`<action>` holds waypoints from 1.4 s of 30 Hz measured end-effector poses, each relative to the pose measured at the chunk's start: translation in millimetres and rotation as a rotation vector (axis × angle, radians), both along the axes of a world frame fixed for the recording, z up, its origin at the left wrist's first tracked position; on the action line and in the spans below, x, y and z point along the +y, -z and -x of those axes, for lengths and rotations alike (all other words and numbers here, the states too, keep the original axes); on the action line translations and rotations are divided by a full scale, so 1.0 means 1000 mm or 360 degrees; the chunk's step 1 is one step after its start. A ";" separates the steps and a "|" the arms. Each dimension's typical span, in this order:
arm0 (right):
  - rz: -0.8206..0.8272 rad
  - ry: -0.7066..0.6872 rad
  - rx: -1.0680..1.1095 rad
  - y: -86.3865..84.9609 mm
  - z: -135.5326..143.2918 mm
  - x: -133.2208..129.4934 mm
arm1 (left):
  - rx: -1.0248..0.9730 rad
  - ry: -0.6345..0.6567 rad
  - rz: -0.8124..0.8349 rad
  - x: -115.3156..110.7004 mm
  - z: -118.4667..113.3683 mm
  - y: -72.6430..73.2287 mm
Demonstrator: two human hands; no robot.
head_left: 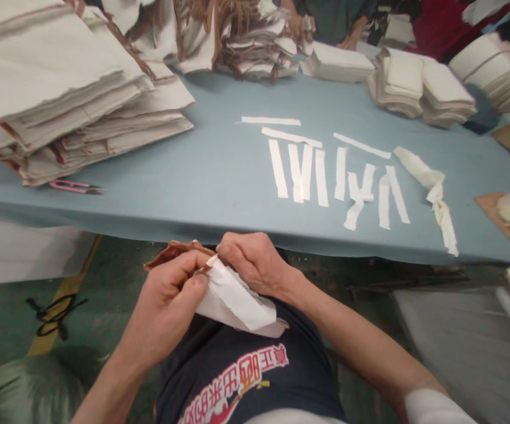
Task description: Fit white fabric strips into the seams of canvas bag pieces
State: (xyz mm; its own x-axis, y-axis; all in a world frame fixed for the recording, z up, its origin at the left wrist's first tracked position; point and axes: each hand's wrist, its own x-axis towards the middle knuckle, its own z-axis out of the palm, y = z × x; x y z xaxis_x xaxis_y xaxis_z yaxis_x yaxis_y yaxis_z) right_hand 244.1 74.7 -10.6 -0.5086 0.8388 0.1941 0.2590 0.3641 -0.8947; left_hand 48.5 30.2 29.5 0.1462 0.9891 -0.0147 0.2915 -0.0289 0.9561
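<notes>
My left hand [178, 294] pinches the edge of a white fabric piece [237, 297] with brown trim, held over my lap just below the table's front edge. Close by on the right, my right hand [248, 259] is closed at the same piece's upper edge, its fingertips partly hidden. A brown part [178, 252] of the material sticks out behind my left hand. The white piece hangs down toward my dark printed shirt [255, 371].
On the blue-green table [219, 171] lie several white strips [321, 176], a twisted cloth strip [434, 191], pink snips [76, 187] and large fabric stacks [60, 76]. Folded bundles [396, 76] stand at the back right. Another person's hands [354, 35] show across the table.
</notes>
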 end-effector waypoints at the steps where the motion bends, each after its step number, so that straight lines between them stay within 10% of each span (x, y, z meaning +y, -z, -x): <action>1: -0.0018 0.0055 0.0083 -0.005 -0.002 0.002 | 0.0017 0.0048 -0.0024 0.003 0.003 -0.005; 7: -0.0257 -0.0267 0.0341 -0.053 -0.001 0.016 | 0.0127 0.0329 -0.0154 0.015 0.017 -0.043; 15: -0.0344 -0.0645 -0.0283 -0.075 0.002 0.032 | 0.0120 0.0174 -0.0080 0.003 0.019 -0.058; 25: 0.0163 -0.0730 -0.0232 -0.078 0.005 0.034 | 0.0224 0.0074 -0.0501 0.000 0.029 -0.028; 33: 0.1083 -0.0740 0.0347 -0.058 0.012 0.022 | 0.0126 0.0111 -0.0771 -0.002 0.032 0.001; 42: 0.1369 -0.0711 0.0426 -0.051 0.014 0.014 | 0.0142 0.0059 -0.0892 -0.003 0.031 0.017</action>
